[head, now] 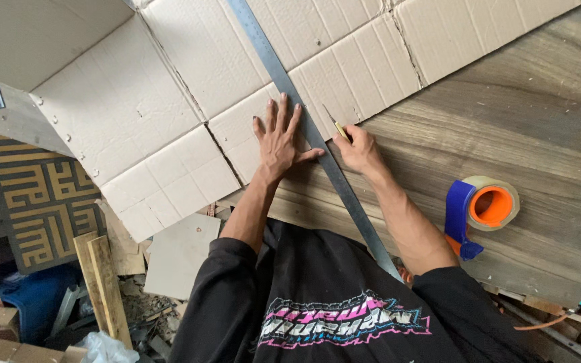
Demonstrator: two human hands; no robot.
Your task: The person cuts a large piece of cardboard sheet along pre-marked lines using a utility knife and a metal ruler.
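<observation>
The long metal ruler [317, 144] is running out of the picture at the top edge, and its near end is disappearing behind the person's black sleeve. The flattened cardboard [189, 87] is being cut off by the top and left edges. The small cutter [339, 128] in the right hand [358, 151] is mostly hiding inside the fingers [345, 142], and its blade is too small to tell. The left hand [278, 138] is covering part of the ruler's edge. The wooden surface [539, 134] is continuing past the right edge.

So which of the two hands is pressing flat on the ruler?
The left hand, fingers spread, palm flat on the cardboard with fingertips against the long metal ruler. The right hand is closed around a small cutter at the ruler's other edge.
</observation>
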